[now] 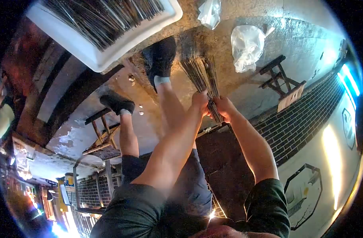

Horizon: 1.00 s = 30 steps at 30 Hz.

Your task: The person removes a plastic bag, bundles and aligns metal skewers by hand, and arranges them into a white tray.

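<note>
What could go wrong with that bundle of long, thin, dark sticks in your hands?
The bundle of long, thin, dark sticks spreads into two fans beyond the left hand and right hand, so some might slip loose and scatter. Dropped sticks could perhaps land on the black shoe close by. The crumpled, clear plastic bag on the brown floor might slide underfoot if someone steps on it.

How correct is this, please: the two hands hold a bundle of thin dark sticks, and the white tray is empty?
One part is wrong: the head view shows the white tray holding many dark sticks, so it is not empty. The left hand and right hand do hold a bundle of thin dark sticks.
</note>
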### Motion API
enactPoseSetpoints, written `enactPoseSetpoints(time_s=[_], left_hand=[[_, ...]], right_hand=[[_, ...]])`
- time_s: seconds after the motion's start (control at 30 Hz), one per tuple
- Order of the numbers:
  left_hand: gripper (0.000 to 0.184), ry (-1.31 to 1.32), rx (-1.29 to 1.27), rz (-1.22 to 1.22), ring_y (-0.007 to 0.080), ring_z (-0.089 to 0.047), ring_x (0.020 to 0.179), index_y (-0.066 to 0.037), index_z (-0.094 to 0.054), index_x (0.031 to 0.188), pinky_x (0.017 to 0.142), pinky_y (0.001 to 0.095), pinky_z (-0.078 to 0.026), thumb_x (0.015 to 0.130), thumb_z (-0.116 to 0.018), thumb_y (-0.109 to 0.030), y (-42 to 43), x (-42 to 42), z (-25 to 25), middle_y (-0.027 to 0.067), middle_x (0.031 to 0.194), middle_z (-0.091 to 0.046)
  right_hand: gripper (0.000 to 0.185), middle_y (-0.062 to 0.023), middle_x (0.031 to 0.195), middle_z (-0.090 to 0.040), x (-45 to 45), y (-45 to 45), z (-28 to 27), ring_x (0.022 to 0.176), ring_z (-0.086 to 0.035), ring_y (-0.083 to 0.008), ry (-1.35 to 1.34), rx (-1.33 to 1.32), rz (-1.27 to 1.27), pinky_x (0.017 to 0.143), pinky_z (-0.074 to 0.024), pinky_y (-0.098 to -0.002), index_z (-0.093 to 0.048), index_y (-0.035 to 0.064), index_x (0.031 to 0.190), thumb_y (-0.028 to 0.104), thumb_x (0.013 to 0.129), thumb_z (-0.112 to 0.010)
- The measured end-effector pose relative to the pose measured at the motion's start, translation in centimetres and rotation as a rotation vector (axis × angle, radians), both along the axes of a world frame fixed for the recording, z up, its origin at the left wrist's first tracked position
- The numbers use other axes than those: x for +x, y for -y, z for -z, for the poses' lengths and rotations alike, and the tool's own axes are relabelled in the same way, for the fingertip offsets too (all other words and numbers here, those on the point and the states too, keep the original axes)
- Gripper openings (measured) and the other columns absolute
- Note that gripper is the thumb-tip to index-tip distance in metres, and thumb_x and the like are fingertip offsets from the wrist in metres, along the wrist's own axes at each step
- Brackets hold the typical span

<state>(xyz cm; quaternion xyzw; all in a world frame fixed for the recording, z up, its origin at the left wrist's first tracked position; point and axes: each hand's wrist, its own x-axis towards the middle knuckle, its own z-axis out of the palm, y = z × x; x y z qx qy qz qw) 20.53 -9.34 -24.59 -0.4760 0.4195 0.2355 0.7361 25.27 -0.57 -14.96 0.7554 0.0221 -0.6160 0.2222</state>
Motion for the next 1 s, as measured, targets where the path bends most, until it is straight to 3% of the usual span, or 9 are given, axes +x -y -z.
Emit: enactPoseSetpoints(time_s=[0.07, 0.17, 0.33, 0.5, 0.57, 0.77, 0.83, 0.9, 1.0], left_hand=[[0.025, 0.025, 0.021, 0.187, 0.0242, -0.054, 0.054, 0.000, -0.056, 0.093, 0.041, 0.0426, -0.041, 0.089, -0.057, -0.024, -4.1, -3.8, -3.7, 0.0132, 0.076, -0.057], [0.024, -0.088, -0.004, 0.115, 0.0252, -0.057, 0.068, 0.001, -0.056, 0.099, 0.052, 0.0445, -0.047, 0.087, -0.059, -0.019, -2.4, -1.7, -2.3, 0.0135, 0.085, -0.058], [0.016, -0.020, -0.098, 0.048, 0.0262, -0.058, 0.067, 0.003, -0.055, 0.096, 0.060, 0.0389, -0.050, 0.090, -0.053, -0.012, -3.2, -2.5, -2.8, 0.0131, 0.078, -0.056], [0.028, -0.006, 0.017, 0.017, 0.0265, -0.059, 0.069, 0.003, -0.055, 0.096, 0.063, 0.0426, -0.050, 0.094, -0.049, -0.025, 0.7, 0.6, 0.3, 0.0130, 0.080, -0.059], [0.033, -0.029, 0.021, 0.108, 0.0264, -0.059, 0.069, 0.002, -0.055, 0.096, 0.064, 0.0442, -0.049, 0.094, -0.048, -0.030, 0.6, 0.4, 0.6, 0.0133, 0.081, -0.060], [0.040, -0.022, 0.029, 0.144, 0.0284, -0.058, 0.074, 0.004, -0.051, 0.102, 0.064, 0.0469, -0.048, 0.095, -0.046, -0.035, 1.0, 0.7, 0.8, 0.0145, 0.086, -0.058], [0.039, -0.062, -0.034, 0.118, 0.0283, -0.057, 0.070, 0.003, -0.051, 0.102, 0.062, 0.0461, -0.048, 0.095, -0.046, -0.035, 0.6, 0.5, 0.2, 0.0139, 0.085, -0.057], [0.042, -0.194, 0.075, 0.372, 0.0267, -0.055, 0.066, 0.004, -0.054, 0.098, 0.059, 0.0435, -0.047, 0.093, -0.048, -0.037, 1.6, 1.1, 1.1, 0.0126, 0.078, -0.057], [0.052, -0.297, 0.056, 0.415, 0.0269, -0.058, 0.073, 0.008, -0.057, 0.100, 0.065, 0.0434, -0.046, 0.090, -0.051, -0.042, 0.3, -0.1, -0.2, 0.0156, 0.085, -0.061]], right_hand=[[0.030, -0.0105, 0.067, -0.060, 3.1, 2.3, 1.5, 0.051, -0.058, -0.0211, -0.091, 0.089, -0.099, 0.043, -0.0469, -0.0361, -0.056, -0.0001, 0.095, 0.027, 0.095, -0.044], [0.033, -0.0093, 0.068, -0.059, 12.5, 10.1, 7.3, 0.053, -0.056, -0.0198, -0.625, 0.945, -0.816, 0.044, -0.0440, -0.0367, -0.058, -0.0009, 0.095, 0.029, 0.093, -0.047], [0.036, -0.0091, 0.072, -0.057, 15.1, 12.9, 8.9, 0.059, -0.054, -0.0204, -0.461, 0.695, -0.635, 0.050, -0.0432, -0.0392, -0.061, -0.0009, 0.096, 0.032, 0.092, -0.048], [0.039, -0.0113, 0.071, -0.057, 3.2, 4.4, 3.7, 0.060, -0.055, -0.0214, 0.047, 0.116, -0.318, 0.049, -0.0447, -0.0394, -0.057, -0.0037, 0.099, 0.032, 0.094, -0.044], [0.039, -0.0122, 0.071, -0.057, 4.1, 5.7, 4.5, 0.058, -0.056, -0.0223, -0.090, 0.272, -0.569, 0.047, -0.0447, -0.0377, -0.056, -0.0029, 0.096, 0.034, 0.094, -0.044], [0.030, -0.0085, 0.066, -0.056, 2.9, 5.6, 3.6, 0.053, -0.054, -0.0201, 0.129, 0.158, -0.004, 0.046, -0.0445, -0.0366, -0.059, 0.0013, 0.092, 0.028, 0.094, -0.045], [0.030, -0.0083, 0.071, -0.059, 2.3, 4.3, 2.7, 0.056, -0.054, -0.0191, 0.060, 0.092, -0.244, 0.049, -0.0444, -0.0357, -0.058, 0.0011, 0.100, 0.028, 0.094, -0.047], [0.032, -0.0080, 0.074, -0.060, 1.1, 3.9, 2.3, 0.058, -0.055, -0.0180, 0.050, 0.151, -0.345, 0.049, -0.0444, -0.0353, -0.057, 0.0007, 0.104, 0.030, 0.094, -0.048], [0.038, -0.0072, 0.074, -0.059, 0.3, 2.7, 1.9, 0.060, -0.054, -0.0156, 0.084, 0.079, -0.145, 0.048, -0.0441, -0.0345, -0.056, -0.0001, 0.104, 0.036, 0.094, -0.051]])
